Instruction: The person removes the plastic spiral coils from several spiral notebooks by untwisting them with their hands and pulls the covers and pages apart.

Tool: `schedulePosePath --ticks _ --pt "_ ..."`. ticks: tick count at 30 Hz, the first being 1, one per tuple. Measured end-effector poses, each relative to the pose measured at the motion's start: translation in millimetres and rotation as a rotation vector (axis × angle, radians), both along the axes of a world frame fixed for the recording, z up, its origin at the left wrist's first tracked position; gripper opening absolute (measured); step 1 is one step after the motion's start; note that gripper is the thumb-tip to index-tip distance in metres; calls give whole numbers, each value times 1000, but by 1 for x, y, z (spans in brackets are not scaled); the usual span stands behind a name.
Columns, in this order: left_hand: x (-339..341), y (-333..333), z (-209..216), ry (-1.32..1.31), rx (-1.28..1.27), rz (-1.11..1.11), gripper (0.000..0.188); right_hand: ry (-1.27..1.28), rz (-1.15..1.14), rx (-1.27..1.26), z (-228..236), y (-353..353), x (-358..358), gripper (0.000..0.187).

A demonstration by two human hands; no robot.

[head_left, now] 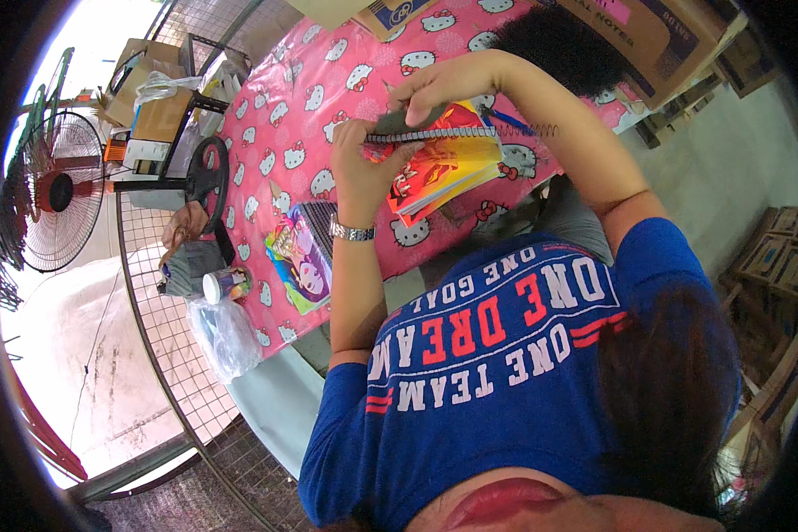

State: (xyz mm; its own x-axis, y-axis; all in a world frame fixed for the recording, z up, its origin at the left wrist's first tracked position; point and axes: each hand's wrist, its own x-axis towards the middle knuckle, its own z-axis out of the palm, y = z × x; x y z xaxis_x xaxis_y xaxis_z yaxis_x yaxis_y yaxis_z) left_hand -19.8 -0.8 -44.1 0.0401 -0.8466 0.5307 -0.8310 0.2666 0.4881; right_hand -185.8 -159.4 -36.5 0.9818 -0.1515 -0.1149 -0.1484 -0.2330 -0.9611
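A notebook (pixel 452 164) with a red and yellow cover lies across the pink patterned tablecloth, its bound edge away from me. A spiral coil (pixel 530 130) runs along that edge and sticks out past its right end. My left hand (pixel 361 164), below a metal-band watch, is closed on the left end of the bound edge, thumb on the cover. My right hand (pixel 430 89) reaches over the far side with bent fingers at the coil's left part. A dark grey patch shows under these fingers; I cannot make out what they pinch. Something thin and blue (pixel 506 118) lies beside the coil.
Notebooks with a cartoon cover (pixel 303 266) lie at the table's left near edge, by a white-lidded jar (pixel 226 285) and a plastic bag (pixel 226 337). A black heap (pixel 559 49) and a cardboard box (pixel 643 44) stand far right. A fan (pixel 60 191) is at left.
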Motion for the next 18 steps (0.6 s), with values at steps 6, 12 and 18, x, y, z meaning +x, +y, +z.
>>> schedulePosePath --ticks 6,12,18 --pt "-8 1 7 25 33 -12 42 -262 117 415 -11 4 -1 55" --pt "27 8 -19 194 179 -21 26 -336 103 608 -15 4 3 56" --pt "26 14 -19 680 363 -117 23 -214 70 346 -23 3 15 55"
